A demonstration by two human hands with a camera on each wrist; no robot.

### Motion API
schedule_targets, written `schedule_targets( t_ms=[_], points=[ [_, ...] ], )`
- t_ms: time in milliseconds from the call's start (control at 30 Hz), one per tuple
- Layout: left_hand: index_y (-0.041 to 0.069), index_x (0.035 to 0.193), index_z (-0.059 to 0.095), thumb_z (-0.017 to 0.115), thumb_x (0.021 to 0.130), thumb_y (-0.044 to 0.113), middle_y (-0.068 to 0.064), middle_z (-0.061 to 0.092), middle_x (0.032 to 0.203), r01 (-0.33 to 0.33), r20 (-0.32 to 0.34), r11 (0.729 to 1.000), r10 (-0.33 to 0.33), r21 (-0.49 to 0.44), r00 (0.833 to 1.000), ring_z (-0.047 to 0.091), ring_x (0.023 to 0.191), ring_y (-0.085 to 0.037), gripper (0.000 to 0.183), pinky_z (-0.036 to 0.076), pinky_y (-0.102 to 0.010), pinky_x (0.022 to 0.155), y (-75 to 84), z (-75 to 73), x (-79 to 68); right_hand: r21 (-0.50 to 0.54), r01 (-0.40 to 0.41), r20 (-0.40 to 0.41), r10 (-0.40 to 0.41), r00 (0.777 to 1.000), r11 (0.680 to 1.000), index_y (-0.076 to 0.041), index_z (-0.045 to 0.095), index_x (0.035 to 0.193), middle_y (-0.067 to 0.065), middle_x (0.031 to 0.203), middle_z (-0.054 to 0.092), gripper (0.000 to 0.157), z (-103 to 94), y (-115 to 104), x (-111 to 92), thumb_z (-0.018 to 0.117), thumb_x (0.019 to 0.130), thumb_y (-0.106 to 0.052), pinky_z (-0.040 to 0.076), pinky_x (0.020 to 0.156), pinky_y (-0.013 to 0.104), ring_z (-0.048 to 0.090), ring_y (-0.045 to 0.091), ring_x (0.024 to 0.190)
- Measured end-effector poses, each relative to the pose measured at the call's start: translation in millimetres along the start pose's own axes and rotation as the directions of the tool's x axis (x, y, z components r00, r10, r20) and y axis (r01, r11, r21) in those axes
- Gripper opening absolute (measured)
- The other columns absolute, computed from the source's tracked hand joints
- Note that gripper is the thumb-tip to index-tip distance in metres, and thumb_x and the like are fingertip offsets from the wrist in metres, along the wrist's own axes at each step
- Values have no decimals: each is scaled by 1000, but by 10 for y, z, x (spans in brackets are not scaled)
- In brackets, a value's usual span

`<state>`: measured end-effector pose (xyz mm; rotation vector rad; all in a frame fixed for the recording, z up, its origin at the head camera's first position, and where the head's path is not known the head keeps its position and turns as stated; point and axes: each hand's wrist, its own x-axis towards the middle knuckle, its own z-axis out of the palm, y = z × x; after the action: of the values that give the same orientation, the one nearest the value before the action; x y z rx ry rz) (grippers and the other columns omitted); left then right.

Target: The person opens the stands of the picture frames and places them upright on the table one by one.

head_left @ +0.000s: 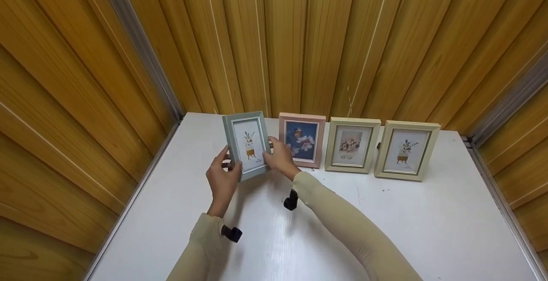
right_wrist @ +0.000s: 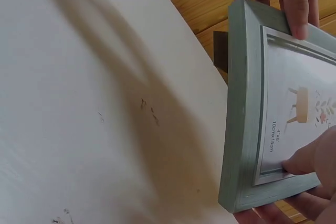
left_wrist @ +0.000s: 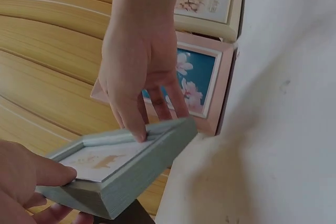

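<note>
A grey-green picture frame (head_left: 247, 146) with a potted-plant print is held up over the left part of the table. My left hand (head_left: 224, 180) grips its left side, thumb on the front and fingers behind. On the opposite side my right hand (head_left: 280, 157) grips the frame's right edge in the same way. The right wrist view shows the frame's bottom edge (right_wrist: 240, 114) and a dark stand (right_wrist: 221, 51) sticking out at its back. Close behind my right hand stands a pink picture frame (head_left: 302, 139) with a blossom picture.
To the right of the pink frame stand two pale yellow-green frames, one with a flower photo (head_left: 352, 144), the other with a plant print (head_left: 406, 150). They line the back of the white table (head_left: 334, 229). Wood-patterned walls (head_left: 284, 41) enclose the table behind and at the sides.
</note>
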<state>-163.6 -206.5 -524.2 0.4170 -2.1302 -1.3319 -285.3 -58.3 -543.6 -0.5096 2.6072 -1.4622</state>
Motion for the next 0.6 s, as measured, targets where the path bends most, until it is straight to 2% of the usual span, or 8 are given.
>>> schedule_targets(
  t_ms=[133, 300, 367, 600],
  points=[
    [6, 147, 55, 79, 85, -3, -17, 69, 119, 7, 29, 999, -6, -33, 1000, 71, 100, -31, 67, 60, -42, 86, 65, 20, -80, 86, -25, 76, 18, 997, 996, -6, 53, 147, 18, 129, 67, 52, -25, 34, 27, 65, 97, -4, 56, 93, 44, 66, 29, 115],
    [10, 153, 48, 76, 86, -5, -23, 67, 130, 34, 70, 998, -30, -53, 997, 71, 110, -35, 74, 59, -45, 89, 83, 50, -153, 139, 27, 82, -38, 996, 990, -1, 54, 144, 22, 124, 69, 50, -21, 90, 52, 66, 95, 1, 59, 87, 44, 68, 33, 110],
    [10, 153, 47, 76, 86, -6, -23, 68, 128, 44, 72, 997, -40, -57, 997, 72, 107, -33, 74, 60, -44, 86, 76, 65, -179, 144, 38, 80, -50, 996, 989, 1, 55, 143, 23, 122, 69, 49, -6, 115, 55, 65, 95, 2, 59, 86, 43, 69, 33, 109],
    [12, 152, 51, 76, 86, -6, -20, 75, 112, 57, 77, 995, -50, -86, 996, 76, 95, -29, 73, 62, -40, 74, 48, 98, -241, 149, 3, 90, -17, 996, 989, -1, 55, 143, 20, 120, 70, 50, 37, 184, 50, 64, 94, 5, 60, 82, 40, 69, 30, 105]
  ],
)
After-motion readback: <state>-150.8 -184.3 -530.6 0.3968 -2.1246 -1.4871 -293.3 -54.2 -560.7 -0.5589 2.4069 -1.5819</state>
